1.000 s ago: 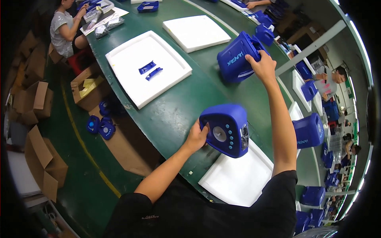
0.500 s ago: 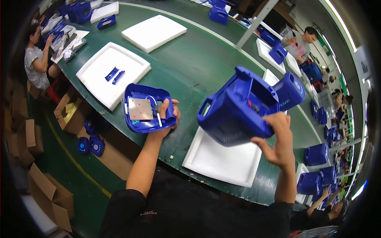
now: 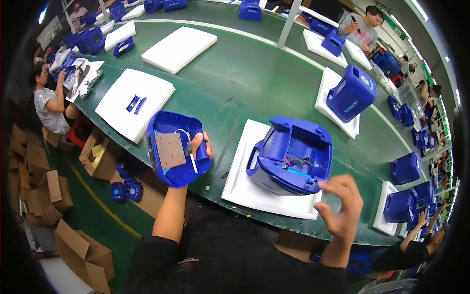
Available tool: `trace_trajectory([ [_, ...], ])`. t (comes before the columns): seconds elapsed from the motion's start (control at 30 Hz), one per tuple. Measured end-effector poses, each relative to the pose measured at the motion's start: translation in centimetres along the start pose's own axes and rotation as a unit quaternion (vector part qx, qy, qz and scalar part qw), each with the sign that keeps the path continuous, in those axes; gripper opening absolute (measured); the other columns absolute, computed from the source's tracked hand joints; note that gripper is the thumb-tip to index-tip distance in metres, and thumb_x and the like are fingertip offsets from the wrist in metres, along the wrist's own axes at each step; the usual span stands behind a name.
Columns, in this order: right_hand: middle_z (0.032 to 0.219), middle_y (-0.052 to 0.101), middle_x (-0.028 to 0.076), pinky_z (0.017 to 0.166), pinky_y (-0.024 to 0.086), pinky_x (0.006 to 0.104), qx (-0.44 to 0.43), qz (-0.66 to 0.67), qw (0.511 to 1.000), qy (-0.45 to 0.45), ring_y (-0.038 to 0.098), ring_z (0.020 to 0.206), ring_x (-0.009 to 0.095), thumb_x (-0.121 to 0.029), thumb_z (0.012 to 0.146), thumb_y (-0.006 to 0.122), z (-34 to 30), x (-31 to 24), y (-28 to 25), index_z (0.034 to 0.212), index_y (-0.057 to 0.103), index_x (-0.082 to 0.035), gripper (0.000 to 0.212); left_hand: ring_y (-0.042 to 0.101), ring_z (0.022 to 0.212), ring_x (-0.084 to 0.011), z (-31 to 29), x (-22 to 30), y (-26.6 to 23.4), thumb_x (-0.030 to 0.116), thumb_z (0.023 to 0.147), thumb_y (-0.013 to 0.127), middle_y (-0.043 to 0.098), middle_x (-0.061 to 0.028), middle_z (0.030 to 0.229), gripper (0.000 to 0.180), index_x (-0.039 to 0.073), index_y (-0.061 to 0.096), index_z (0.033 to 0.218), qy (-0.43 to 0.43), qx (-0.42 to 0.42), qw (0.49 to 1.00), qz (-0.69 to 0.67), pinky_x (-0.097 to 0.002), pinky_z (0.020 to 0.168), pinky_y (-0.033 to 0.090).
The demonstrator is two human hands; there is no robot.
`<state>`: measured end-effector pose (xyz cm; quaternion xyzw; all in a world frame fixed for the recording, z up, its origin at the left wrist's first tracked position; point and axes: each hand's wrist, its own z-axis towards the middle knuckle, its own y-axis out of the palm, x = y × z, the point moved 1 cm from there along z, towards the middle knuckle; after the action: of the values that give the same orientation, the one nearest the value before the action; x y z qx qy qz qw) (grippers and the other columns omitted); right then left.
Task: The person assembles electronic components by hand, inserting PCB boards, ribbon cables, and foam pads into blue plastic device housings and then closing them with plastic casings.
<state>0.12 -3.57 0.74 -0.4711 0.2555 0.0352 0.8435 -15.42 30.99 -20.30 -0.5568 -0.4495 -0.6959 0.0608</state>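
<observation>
Head view: a blue cover panel [image 3: 175, 154] is gripped by the left hand [image 3: 199, 147], fingers curled over its right edge. The open blue housing [image 3: 292, 156] lies on a white foam pad [image 3: 247, 188]; just below it, the right hand [image 3: 341, 206] is held empty, fingers loosely spread.
</observation>
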Motion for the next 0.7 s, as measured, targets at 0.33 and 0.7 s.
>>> trace_trajectory([
  [0.33, 0.113, 0.076, 0.014, 0.072, 0.059, 0.0288, -0.250, 0.678, 0.656, 0.215, 0.069, 0.086, 0.013, -0.022, 0.121, 0.052, 1.6, -4.2, 17.5, 0.153, 0.058, 0.004, 0.042, 0.066, 0.076, -0.0201, -8.2, 8.5, 3.1, 0.012, 0.099, 0.079, 0.067, -0.0092, 0.091, 0.022, 0.004, 0.063, 0.112, 0.177, 0.010, 0.925, 0.336, -0.0313, 0.068, 0.052],
  [0.7, 0.119, 0.079, 0.018, 0.077, 0.063, 0.0312, -0.202, 0.730, 0.613, 0.225, 0.075, 0.091, 0.017, -0.020, 0.118, 0.060, 1.9, -4.8, 21.6, 0.148, 0.060, 0.004, 0.038, 0.064, 0.064, -0.0299, -11.4, 13.3, 1.5, 0.003, 0.075, 0.083, 0.061, -0.0117, 0.079, 0.032, 0.002, 0.067, 0.102, 0.352, -0.078, 0.714, 0.600, -0.0370, 0.055, 0.048],
])
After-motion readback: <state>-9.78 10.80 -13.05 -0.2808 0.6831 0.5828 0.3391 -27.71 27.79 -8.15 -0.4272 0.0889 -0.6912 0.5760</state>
